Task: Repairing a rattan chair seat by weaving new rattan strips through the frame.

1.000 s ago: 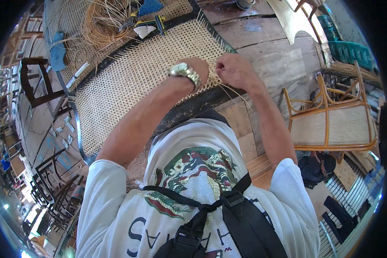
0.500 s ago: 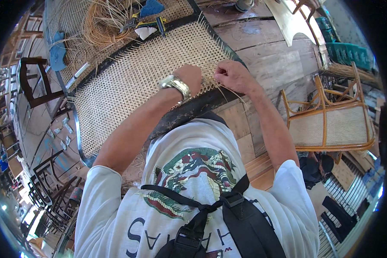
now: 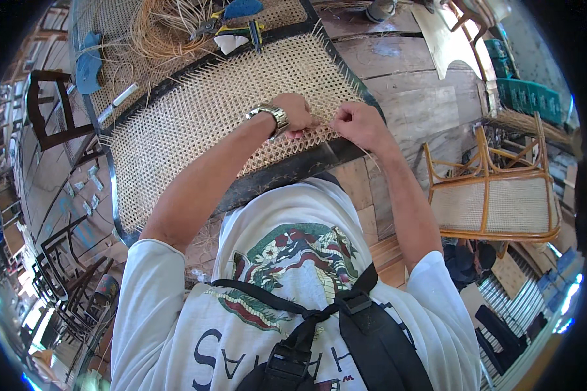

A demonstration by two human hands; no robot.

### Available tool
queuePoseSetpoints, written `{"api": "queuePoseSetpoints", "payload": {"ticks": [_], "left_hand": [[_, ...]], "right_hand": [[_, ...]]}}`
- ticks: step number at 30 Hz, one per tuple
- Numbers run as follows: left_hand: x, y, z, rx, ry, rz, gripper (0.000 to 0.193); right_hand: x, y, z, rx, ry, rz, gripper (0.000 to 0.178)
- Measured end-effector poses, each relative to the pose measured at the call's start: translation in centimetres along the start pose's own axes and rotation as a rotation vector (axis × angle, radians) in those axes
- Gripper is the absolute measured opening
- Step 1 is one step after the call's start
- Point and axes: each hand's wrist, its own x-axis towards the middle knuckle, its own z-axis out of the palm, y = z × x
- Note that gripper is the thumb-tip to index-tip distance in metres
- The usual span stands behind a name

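Note:
A dark-framed panel of woven cane (image 3: 195,124) lies in front of me, with cut strand ends bristling along its far and right edges. My right hand (image 3: 364,125) is closed in a pinch near the panel's right end, on a thin cane strand (image 3: 374,158) whose tail hangs out below the hand. Just left of it, my left hand (image 3: 293,112), with a metal watch (image 3: 269,116) at the wrist, rests low on the weave. Its fingers are curled against the cane, and whatever is between them is hidden.
Beyond the panel, a second caned surface carries a coil of cane strands (image 3: 166,36), a yellow-and-black tool (image 3: 255,34), a white lump (image 3: 231,43) and a blue piece (image 3: 89,63). A caned wooden chair (image 3: 489,202) lies at right; a dark chair frame (image 3: 49,107) stands at left.
My left hand has turned so that its fingertips show against the weave. My right hand has shifted slightly, still pinching. The whole view has tilted a little.

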Motion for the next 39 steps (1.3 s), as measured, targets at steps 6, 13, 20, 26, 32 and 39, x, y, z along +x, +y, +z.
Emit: {"api": "queuePoseSetpoints", "payload": {"ticks": [6,13,20,26,32,39], "left_hand": [[-1.5,-3.0,-1.5,0.475,0.432,0.011,0.043],[-5.9,-9.8,-6.8,0.110,0.477,-0.004,0.047],[-3.8,-2.6,3.0,-0.055,0.438,0.177,0.036],[-2.0,-1.0,5.7,-0.073,0.577,0.132,0.026],[-2.1,-4.5,2.8,-0.065,0.709,0.123,0.020],[-5.9,-2.3,-4.8,-0.557,0.382,0.310,0.023]], "right_hand": [[0.1,0.8,-1.1,0.023,-0.040,0.072,0.022],[-0.3,-0.3,-1.8,0.006,-0.068,0.080,0.023],[1.5,-0.5,0.1,-0.117,-0.124,0.028,0.020],[1.4,-0.5,0.3,-0.110,-0.148,0.005,0.017],[-0.8,-1.7,-1.1,-0.220,0.077,0.124,0.025],[1.6,-3.7,0.9,0.515,-0.019,-0.140,0.032]]}}
